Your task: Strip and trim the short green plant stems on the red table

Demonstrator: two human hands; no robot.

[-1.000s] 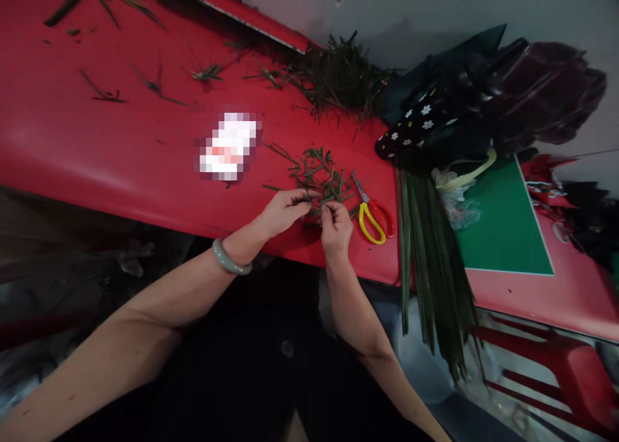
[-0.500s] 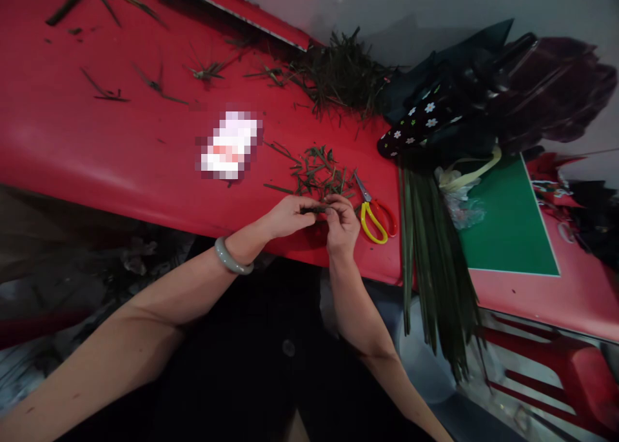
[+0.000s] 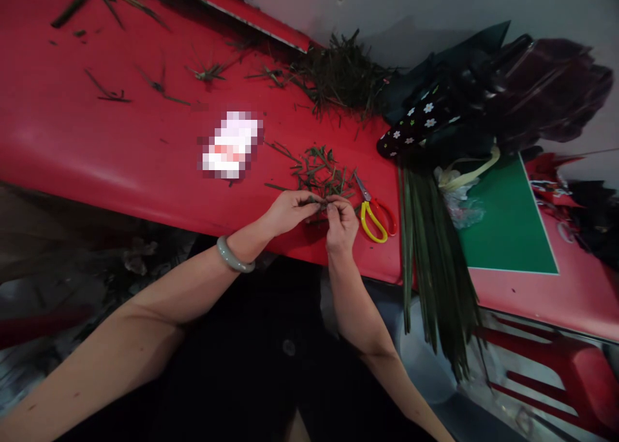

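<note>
My left hand [image 3: 289,212], with a pale bangle [image 3: 234,256] on its wrist, is closed in a pinch on a small dark green leaf strip [image 3: 305,202]. Facing it, my right hand [image 3: 343,225] pinches at the same strip, thumb against fingers. The fingertips of both hands nearly meet and hide most of the strip. Just beyond them lies a loose pile of short cut leaf pieces [image 3: 316,171]. Scissors [image 3: 372,213] with one yellow and one red handle rest on the table right of my right hand, blades pointing away.
A bundle of long green leaves [image 3: 430,255] hangs over the edge of the red table [image 3: 120,152]. Behind are a heap of leaf scraps [image 3: 345,75] and a dark flowered umbrella [image 3: 416,123]. A blurred bright rectangle [image 3: 232,144] lies left; a green board [image 3: 512,229] is right.
The fingertips have drawn closer together, and my left thumb has shifted towards the right hand. Less of the leaf strip shows between them. The scissors and pile stay where they were.
</note>
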